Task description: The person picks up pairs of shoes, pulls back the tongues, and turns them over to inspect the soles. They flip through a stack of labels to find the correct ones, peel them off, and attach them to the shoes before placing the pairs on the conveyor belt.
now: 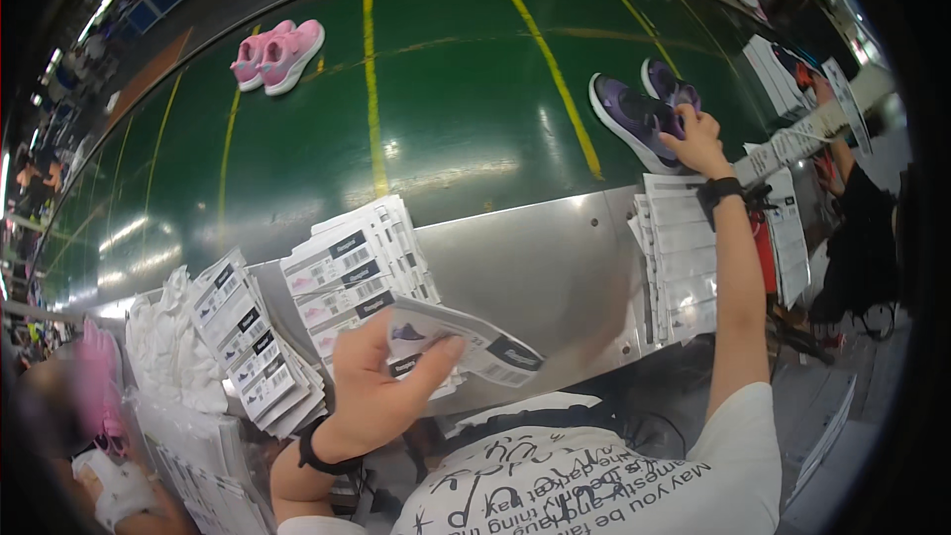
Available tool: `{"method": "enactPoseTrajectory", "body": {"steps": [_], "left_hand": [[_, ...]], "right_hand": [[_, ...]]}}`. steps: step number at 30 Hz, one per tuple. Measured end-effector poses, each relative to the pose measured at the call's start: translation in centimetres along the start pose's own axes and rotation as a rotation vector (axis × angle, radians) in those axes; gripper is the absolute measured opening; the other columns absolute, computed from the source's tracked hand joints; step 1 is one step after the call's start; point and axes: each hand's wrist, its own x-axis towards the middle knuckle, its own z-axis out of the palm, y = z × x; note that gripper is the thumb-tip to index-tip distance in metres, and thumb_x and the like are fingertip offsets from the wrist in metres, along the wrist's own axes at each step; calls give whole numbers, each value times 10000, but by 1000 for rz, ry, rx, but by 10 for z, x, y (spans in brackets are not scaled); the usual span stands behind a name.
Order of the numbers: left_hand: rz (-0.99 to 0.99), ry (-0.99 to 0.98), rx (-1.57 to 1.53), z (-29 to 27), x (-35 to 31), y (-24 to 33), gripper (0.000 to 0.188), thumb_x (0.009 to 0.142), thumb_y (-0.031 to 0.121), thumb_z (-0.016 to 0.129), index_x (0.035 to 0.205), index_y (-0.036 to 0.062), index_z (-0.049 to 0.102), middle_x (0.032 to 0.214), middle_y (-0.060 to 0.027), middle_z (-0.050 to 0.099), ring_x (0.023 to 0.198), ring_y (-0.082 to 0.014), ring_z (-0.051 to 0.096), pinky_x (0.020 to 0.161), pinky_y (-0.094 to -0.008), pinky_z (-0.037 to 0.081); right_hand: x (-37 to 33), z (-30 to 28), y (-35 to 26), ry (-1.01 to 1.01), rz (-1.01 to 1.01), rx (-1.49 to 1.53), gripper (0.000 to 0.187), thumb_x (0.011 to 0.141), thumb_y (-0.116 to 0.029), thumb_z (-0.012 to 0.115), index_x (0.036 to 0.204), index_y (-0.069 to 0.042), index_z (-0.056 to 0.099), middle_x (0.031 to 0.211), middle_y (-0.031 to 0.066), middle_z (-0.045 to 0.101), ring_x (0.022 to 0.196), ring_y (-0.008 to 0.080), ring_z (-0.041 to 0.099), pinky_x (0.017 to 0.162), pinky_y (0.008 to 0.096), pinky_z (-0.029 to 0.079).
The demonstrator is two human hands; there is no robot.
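My left hand (381, 396) pinches a printed label sheet (500, 349) between thumb and fingers, low in front of my body. The sheet is white with a shoe picture and a dark block on it. My right hand (701, 147) reaches out over the green conveyor belt (446, 89), with its fingers closed at the heel end of a dark purple sneaker (626, 111). That sneaker has a white sole. The other sneaker of the pair (666, 79) stands just behind it, partly hidden. Part of my right fingers' grip is turned away from view.
Stacks of label sheets (362, 253) lie along the metal ledge (535, 267), with more sheets (679, 258) at the right. Pink sneakers (279, 54) stand on the belt at far left. White crumpled paper (173, 347) lies at left. Other people work at both sides.
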Motion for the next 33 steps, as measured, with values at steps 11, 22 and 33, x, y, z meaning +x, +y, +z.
{"method": "enactPoseTrajectory", "body": {"steps": [11, 22, 33], "left_hand": [[-68, 213, -28, 39, -7, -21, 226, 808, 43, 711, 1005, -53, 655, 861, -92, 706, 753, -106, 630, 707, -238, 485], [138, 196, 42, 55, 3, -26, 143, 755, -23, 708, 884, -37, 647, 766, -115, 683, 715, -186, 650, 834, -380, 519], [129, 10, -18, 65, 2, -32, 136, 747, -46, 707, 863, -37, 637, 798, -133, 678, 690, -173, 630, 734, -317, 506]], "right_hand": [[60, 30, -72, -75, -22, 412, 321, 636, -260, 694, 833, -14, 629, 798, 198, 670, 810, 342, 666, 721, 406, 511], [-82, -80, -247, -306, -631, 1113, 303, 850, -322, 653, 909, -29, 706, 837, 99, 666, 889, 249, 544, 817, 358, 424], [-176, -120, -178, -798, -660, 1338, 108, 777, -119, 727, 813, -55, 647, 965, 39, 632, 997, 240, 505, 895, 366, 389]]}}
